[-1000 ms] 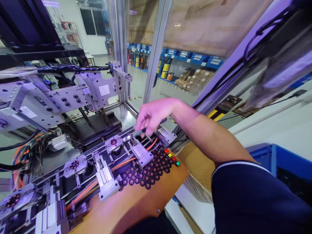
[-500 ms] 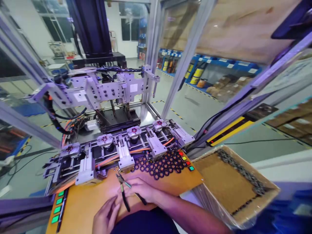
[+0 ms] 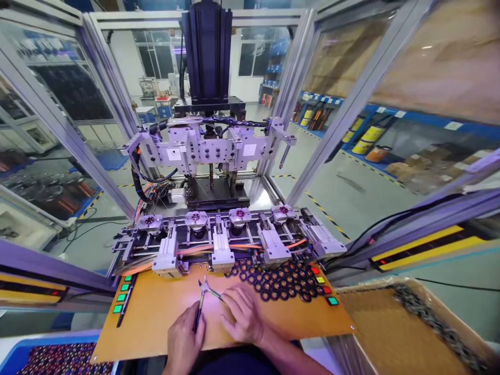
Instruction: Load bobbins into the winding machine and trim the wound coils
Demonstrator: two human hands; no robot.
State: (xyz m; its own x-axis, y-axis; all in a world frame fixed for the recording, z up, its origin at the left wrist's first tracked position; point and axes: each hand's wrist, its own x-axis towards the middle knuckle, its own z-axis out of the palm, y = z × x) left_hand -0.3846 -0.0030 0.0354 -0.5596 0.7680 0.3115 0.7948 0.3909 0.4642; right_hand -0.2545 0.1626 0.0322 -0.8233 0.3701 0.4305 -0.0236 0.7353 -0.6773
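Observation:
A pair of cutting pliers (image 3: pixel 204 287) with dark and green handles points away from me over the orange tabletop (image 3: pixel 156 307), its jaws and handles spread. My left hand (image 3: pixel 185 333) is wrapped round the left handle. Beside it, my right hand (image 3: pixel 242 315) has its fingers bent and spaced apart near the end of the other handle; the fingers overlap that handle's tip, so a grip on it is unclear. Several black rings (image 3: pixel 275 286) lie in a cluster beyond my right hand. Four round fixtures with small red parts, one being the fixture (image 3: pixel 239 214), stand in a row behind.
Metal clamp blocks (image 3: pixel 222 254) line the table's back edge, below a machine head (image 3: pixel 211 148). Coloured buttons (image 3: pixel 332 301) are at both sides. A cardboard box (image 3: pixel 375 333) with grey parts stands right; a blue bin (image 3: pixel 15 359) of small parts is lower left.
The view has swung left and the machine now faces me squarely. My left hand has taken hold of a plier handle, while my right hand has moved off the pliers' middle to their right side.

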